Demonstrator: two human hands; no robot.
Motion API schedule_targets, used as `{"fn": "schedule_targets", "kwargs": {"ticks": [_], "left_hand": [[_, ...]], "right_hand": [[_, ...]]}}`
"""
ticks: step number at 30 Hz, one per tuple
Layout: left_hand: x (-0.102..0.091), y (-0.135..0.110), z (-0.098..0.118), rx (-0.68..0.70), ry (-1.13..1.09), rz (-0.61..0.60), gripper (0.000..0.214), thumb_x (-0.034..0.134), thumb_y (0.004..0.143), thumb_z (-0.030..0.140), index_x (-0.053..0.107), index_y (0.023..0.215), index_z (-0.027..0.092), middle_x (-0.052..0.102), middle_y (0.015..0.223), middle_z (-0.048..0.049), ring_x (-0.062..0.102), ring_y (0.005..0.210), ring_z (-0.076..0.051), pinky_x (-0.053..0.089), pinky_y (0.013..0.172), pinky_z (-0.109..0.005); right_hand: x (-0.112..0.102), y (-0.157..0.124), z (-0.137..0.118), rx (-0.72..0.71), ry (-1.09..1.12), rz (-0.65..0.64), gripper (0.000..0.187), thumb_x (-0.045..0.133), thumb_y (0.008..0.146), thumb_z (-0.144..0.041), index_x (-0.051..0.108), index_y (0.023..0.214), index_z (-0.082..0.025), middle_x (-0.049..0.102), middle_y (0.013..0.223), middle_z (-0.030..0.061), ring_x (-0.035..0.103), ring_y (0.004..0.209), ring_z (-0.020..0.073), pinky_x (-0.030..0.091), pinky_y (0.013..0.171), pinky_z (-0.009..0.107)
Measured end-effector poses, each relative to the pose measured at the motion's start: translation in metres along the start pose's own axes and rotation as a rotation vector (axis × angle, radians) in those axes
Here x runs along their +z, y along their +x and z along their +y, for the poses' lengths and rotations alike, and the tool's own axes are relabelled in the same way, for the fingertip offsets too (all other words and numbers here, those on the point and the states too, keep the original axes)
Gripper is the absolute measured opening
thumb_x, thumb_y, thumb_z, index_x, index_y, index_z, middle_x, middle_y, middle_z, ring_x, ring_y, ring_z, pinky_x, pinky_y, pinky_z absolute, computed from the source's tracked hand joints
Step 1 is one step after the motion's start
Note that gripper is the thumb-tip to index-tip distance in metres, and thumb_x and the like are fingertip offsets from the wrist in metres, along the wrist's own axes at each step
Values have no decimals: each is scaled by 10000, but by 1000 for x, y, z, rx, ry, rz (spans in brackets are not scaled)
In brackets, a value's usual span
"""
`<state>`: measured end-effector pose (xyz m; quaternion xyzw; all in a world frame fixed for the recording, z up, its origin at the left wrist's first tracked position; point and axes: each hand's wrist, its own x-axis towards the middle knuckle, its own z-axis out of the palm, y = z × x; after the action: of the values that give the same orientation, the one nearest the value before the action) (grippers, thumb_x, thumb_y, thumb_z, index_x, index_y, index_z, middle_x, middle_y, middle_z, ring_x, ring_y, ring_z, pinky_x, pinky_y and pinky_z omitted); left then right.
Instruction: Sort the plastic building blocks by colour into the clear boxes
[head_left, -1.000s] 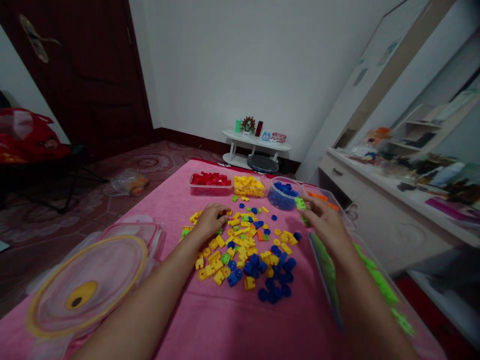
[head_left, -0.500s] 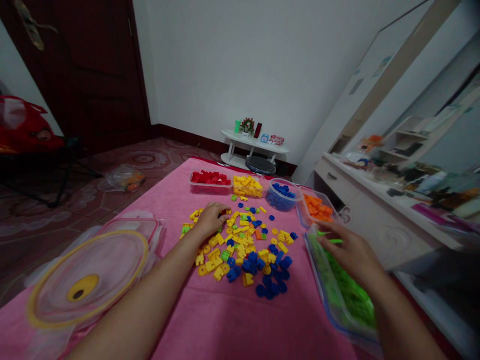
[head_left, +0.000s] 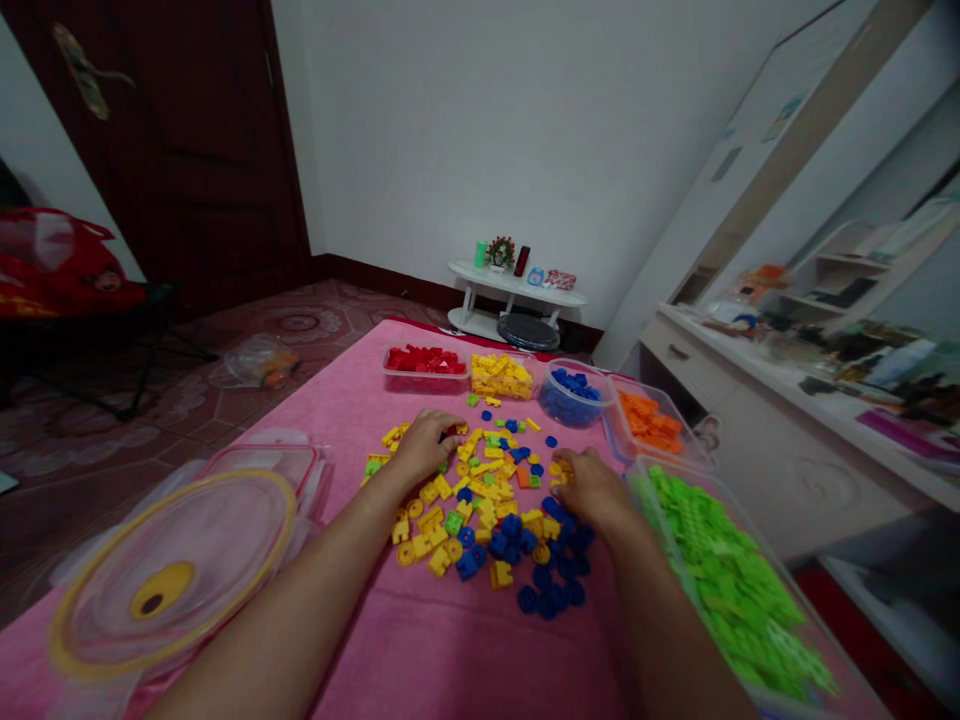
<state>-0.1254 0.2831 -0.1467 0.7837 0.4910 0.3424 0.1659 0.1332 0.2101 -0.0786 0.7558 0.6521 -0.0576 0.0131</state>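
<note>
Many small plastic building bricks (head_left: 491, 488), mostly yellow and blue with a few green and orange, lie loose on a pink cloth. At the far left of this pile, my left hand (head_left: 427, 447) is curled, palm down. Its thumb and forefinger bend round something too small and dark to make out, beside a yellow brick (head_left: 460, 429). On the pile's right side, my right hand (head_left: 592, 487) reaches in with thumb and fingers apart around some yellow bricks (head_left: 558, 471). Blue round pieces (head_left: 551, 590) lie just below that hand.
Behind the pile stand tubs of red bricks (head_left: 425, 360), yellow bricks (head_left: 501, 375), blue bricks (head_left: 574, 384) and orange bricks (head_left: 648, 420). A long box of green bricks (head_left: 731, 580) is under my right forearm's outer side. Clear lids (head_left: 225, 560) lie at left.
My right hand has moved left from above the green box to the yellow bricks at the pile's right side. My left hand stays nearly in place. The view has shifted slightly.
</note>
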Motion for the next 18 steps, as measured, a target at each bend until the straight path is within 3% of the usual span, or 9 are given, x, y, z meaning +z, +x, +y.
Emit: {"fn": "schedule_targets", "kwargs": {"ticks": [8, 13, 18], "left_hand": [[0, 1, 1, -27, -59, -18, 280, 586, 761, 213, 682, 1024, 197, 670, 1049, -55, 567, 1013, -195, 410, 946, -318], [-16, 4, 17, -103, -76, -11, 282, 563, 747, 188, 689, 999, 184, 681, 1025, -62, 605, 938, -189, 450, 860, -286], [-47, 0, 33, -133, -98, -400, 205, 649, 634, 192, 718, 827, 189, 698, 748, -11, 601, 644, -141, 436, 592, -205]], "right_hand": [[17, 28, -17, -104, 90, 82, 291, 569, 694, -131, 665, 948, -234, 565, 1018, 65, 601, 866, 174, 387, 694, 255], [16, 29, -22, -250, 279, 156, 200, 519, 687, -125, 677, 778, -207, 638, 924, 38, 595, 879, 169, 400, 740, 244], [2, 23, -18, -329, 421, 129, 243, 512, 699, -193, 698, 854, -210, 680, 814, 34, 609, 786, 187, 435, 674, 256]]}}
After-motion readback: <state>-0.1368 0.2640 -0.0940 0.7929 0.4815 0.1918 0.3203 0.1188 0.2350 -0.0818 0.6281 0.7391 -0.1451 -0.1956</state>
